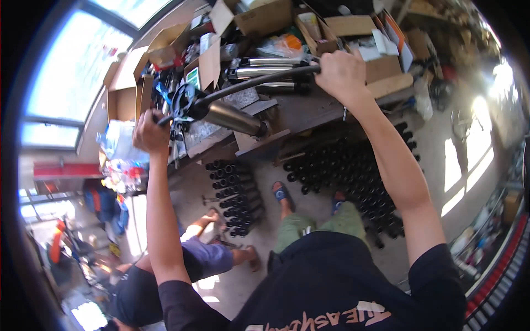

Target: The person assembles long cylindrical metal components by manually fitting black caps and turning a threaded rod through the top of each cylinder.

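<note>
My right hand is closed round the far end of a long black bar, raised over the workbench. The bar slopes down leftward to a black fitting with a ring-like part. From that fitting a silver metal cylinder with a black end points to the right, above the bench's front edge. My left hand is closed on a short dark handle beside the fitting. Exactly how bar, fitting and handle join is blurred.
Several more silver cylinders lie on the bench behind the bar, among open cardboard boxes. Rows of black tubular parts stand on the floor, with a larger group under the bench. Another person is close at my left.
</note>
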`<state>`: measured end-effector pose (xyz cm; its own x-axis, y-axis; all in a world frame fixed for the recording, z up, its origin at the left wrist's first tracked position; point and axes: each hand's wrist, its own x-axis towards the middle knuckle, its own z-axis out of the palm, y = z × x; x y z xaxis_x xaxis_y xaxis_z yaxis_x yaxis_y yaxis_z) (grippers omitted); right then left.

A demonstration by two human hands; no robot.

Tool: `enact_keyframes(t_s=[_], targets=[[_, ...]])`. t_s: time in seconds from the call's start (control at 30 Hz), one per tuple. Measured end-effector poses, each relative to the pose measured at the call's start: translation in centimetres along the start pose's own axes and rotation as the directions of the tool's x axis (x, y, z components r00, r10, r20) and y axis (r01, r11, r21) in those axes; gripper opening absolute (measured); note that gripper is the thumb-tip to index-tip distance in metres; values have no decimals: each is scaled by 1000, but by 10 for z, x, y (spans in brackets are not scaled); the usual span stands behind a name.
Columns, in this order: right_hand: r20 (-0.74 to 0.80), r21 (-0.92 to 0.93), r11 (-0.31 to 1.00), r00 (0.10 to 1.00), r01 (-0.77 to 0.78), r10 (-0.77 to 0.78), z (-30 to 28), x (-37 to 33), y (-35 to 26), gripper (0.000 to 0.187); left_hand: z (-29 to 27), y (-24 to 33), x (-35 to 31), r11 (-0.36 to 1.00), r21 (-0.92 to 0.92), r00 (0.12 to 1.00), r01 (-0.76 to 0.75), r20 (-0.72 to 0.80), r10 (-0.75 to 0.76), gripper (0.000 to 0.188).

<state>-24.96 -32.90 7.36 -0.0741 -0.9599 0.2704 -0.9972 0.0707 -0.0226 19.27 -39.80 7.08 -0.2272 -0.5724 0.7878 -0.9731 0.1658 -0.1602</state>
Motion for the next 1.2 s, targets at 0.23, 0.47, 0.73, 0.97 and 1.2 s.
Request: enact_keyframes(t_s=[0.23,0.47,0.73,0.97,1.2], targets=[[-41,-107,982,987,-157,154,-8,-4,-34,48,-6,1,-9,994,-96,976,48,-206,-67,20],[-177,-156,973,974,-171,143,-2,0,-40,58,2,-9,-14,976,-215,956,9,-285,-72,20],[-157,-58,972,964,-226,215,0,-8,-35,40,14,-16,-9,966,-249,952,-69,-306,-11,21],[-106,-51,943,940,-330,324,-14,-37,-42,39,20,-11,-1,971,-203,956,-127,-284,65,30],[-75,90,942,941,-323,330,-28,-80,-57,28,37,-40,1,987,-99,992,-128,3,129,32]])
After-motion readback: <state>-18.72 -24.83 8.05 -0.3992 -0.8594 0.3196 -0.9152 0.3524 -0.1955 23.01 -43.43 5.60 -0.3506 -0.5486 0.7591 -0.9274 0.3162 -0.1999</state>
